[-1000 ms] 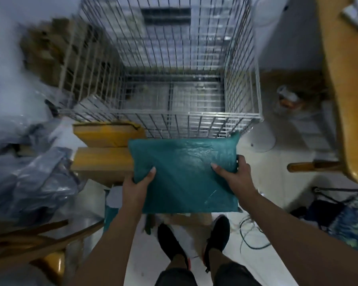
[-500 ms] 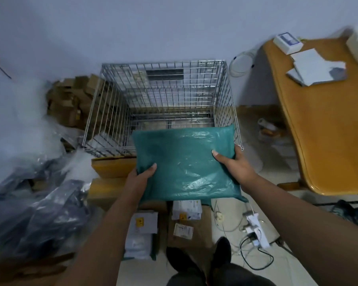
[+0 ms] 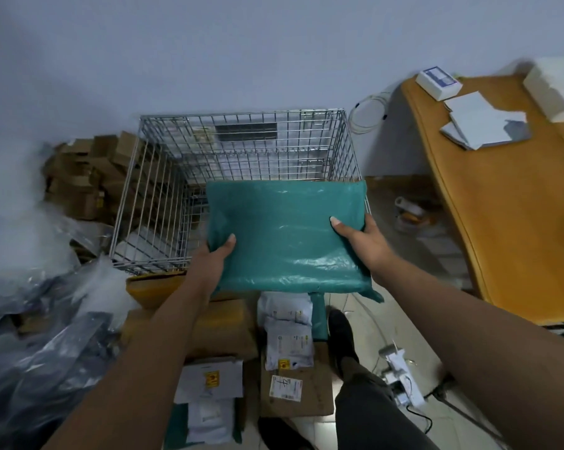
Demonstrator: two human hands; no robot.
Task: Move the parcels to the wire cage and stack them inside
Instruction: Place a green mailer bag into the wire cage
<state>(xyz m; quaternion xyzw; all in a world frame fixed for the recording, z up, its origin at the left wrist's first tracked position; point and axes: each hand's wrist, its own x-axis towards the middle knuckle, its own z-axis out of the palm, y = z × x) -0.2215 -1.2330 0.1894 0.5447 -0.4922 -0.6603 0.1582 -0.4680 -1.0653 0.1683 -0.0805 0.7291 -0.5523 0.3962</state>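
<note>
A flat teal plastic parcel (image 3: pixel 287 235) is held level in the air over the near right corner of the wire cage (image 3: pixel 163 164). My left hand (image 3: pixel 211 259) grips its lower left edge, thumb on top. My right hand (image 3: pixel 363 238) grips its right edge, thumb on top too. The cage stands open-topped against the wall, and something pale lies on its floor at the left. More parcels lie on the floor below my arms: yellow-brown ones (image 3: pixel 222 326), white mailers (image 3: pixel 288 336) and a brown box with a label (image 3: pixel 293 391).
A heap of cardboard boxes (image 3: pixel 85 177) sits left of the cage. Grey and clear plastic bags (image 3: pixel 40 345) pile up at the left. A wooden table (image 3: pixel 514 203) with papers and a small white box stands on the right. A power strip (image 3: pixel 401 378) and cables lie beside my feet.
The view has tilted up and pulled back from the cage. Both hands have carried the teal parcel up and to the right, over the cage's near right corner.
</note>
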